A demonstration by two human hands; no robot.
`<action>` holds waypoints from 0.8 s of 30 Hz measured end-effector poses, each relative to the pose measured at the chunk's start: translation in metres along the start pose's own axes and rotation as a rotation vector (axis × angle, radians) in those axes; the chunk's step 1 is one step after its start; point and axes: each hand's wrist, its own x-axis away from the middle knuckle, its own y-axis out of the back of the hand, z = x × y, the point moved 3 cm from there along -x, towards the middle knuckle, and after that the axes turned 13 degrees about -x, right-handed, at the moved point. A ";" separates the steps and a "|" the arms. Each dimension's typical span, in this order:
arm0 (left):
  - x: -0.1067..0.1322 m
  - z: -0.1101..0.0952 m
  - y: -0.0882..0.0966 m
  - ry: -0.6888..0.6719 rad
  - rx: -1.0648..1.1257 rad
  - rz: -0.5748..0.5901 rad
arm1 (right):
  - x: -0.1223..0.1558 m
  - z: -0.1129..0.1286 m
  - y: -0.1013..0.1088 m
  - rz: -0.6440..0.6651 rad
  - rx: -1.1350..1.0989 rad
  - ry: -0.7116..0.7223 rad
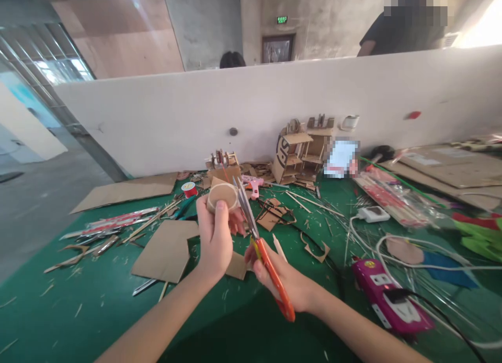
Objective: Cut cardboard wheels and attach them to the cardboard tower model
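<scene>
My left hand [215,242] is closed on a piece of brown cardboard [223,190], with the thumb pressed flat on its face. A pale ring outline shows on the cardboard; whether it is a drawn line or a separate ring I cannot tell. Orange-handled scissors [271,266] are gripped in my right hand [292,282]. Their blades point up and away, just at the right edge of the cardboard. Below my hands lies a small cardboard offcut [237,265]. A larger cardboard sheet [162,253] rests on the table to the left.
A pink glue gun [254,186] and a red thread spool [190,189] lie beyond my hands. Cardboard shelves [292,156] stand against the white partition [176,122]. At right are a magenta power strip [388,295] with cables and bagged sticks [392,193]. A person [406,33] is behind the partition.
</scene>
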 end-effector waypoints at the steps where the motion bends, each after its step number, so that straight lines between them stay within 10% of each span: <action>1: 0.000 0.001 0.001 -0.003 -0.022 -0.009 | -0.002 -0.001 0.000 0.002 -0.003 0.000; 16: 0.000 -0.007 -0.005 -0.068 -0.094 0.216 | -0.002 -0.017 0.025 -0.208 0.173 0.131; 24: -0.003 -0.002 -0.008 -0.021 -0.082 0.275 | -0.025 -0.046 0.023 -0.279 -0.327 0.142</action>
